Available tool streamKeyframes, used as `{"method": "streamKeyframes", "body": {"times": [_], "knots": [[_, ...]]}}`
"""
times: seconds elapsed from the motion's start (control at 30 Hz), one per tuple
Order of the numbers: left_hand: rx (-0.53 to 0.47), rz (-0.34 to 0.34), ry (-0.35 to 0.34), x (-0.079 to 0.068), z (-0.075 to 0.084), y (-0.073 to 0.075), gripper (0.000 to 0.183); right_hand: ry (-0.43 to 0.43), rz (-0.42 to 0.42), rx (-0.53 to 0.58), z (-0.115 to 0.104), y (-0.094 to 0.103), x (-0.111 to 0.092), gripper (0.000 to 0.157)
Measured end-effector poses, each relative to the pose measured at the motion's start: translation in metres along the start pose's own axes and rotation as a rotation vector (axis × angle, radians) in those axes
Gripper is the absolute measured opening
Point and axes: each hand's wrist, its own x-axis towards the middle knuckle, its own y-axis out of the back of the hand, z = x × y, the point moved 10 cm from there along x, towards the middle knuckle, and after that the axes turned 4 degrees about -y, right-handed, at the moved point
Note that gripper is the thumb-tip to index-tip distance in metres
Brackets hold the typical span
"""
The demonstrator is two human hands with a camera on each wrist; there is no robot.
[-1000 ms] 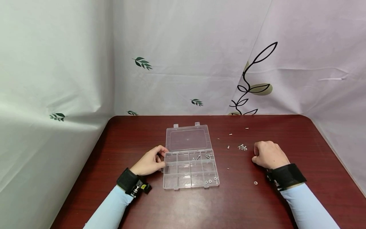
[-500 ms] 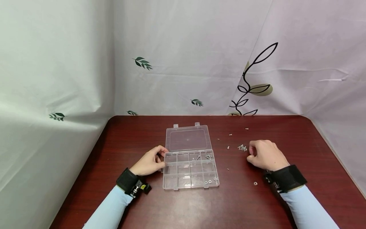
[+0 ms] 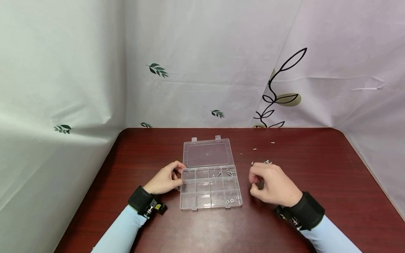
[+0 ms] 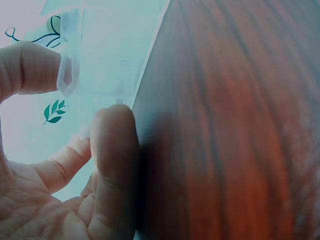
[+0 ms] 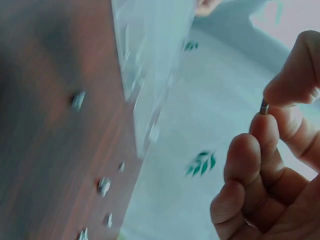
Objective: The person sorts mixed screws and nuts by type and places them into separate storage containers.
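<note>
A clear plastic compartment box (image 3: 202,194) rests on the table with its lid (image 3: 208,153) folded back. My left hand (image 3: 164,179) grips its left side, fingers at the rear corner and thumb at the side wall. Several ring-shaped nuts (image 3: 232,200) lie in the front right compartment; screws (image 3: 231,173) lie in rear compartments. Just right of the box, my right hand (image 3: 273,184) pinches a small metal piece (image 5: 264,106) between thumb and index fingertip. Most of that piece is hidden, and I cannot tell its kind.
Loose screws lie on the dark red table (image 3: 142,147) right of the box: a small pile (image 3: 267,162) partly behind my right hand, and single screws (image 3: 254,149) farther back. A patterned cloth (image 3: 196,70) stands behind the table.
My right hand has moved left and slightly nearer to me, from beside the screw pile to near the box. It now covers part of the pile and the loose nut's spot. My left hand stays put.
</note>
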Motion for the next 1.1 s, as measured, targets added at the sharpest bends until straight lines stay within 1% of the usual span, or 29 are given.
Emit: {"method": "streamKeyframes", "body": {"times": [0.17,0.27,0.37,0.43,0.5,0.57,0.63,0.73,0.9,1.1], "knots": [[-0.015,-0.003,-0.002,0.0,0.0,0.0,0.039,0.055,-0.021,0.061,-0.021,-0.01,-0.001,0.035],[-0.024,-0.006,-0.005,0.0,0.0,-0.001,0.039,0.075,-0.038,0.09,-0.029,-0.016,-0.001,0.035],[-0.03,-0.005,-0.005,-0.001,0.0,0.0,0.039,0.086,-0.082,0.099,-0.033,-0.023,-0.003,0.034],[-0.03,-0.004,-0.004,-0.001,0.0,0.0,0.039,0.093,-0.11,0.086,-0.035,-0.025,-0.004,0.04],[-0.031,-0.002,-0.004,0.0,-0.001,0.0,0.039,0.097,-0.13,0.072,-0.035,-0.025,-0.004,0.051],[-0.031,-0.001,-0.004,0.0,-0.001,0.0,0.039,0.087,-0.147,0.051,-0.032,-0.024,-0.004,0.057],[-0.028,0.0,-0.003,0.0,-0.001,0.0,0.039,0.074,-0.155,0.031,-0.027,-0.02,-0.004,0.057],[-0.018,-0.001,0.0,-0.001,-0.001,0.0,0.039,0.036,-0.172,-0.02,-0.017,-0.015,-0.004,0.054],[-0.002,-0.002,0.0,-0.001,-0.001,0.0,0.038,-0.005,-0.173,-0.103,0.0,-0.004,-0.006,0.046],[-0.029,-0.006,-0.002,0.0,-0.001,-0.001,0.04,-0.064,-0.185,-0.171,0.019,0.004,-0.009,0.04]]}}
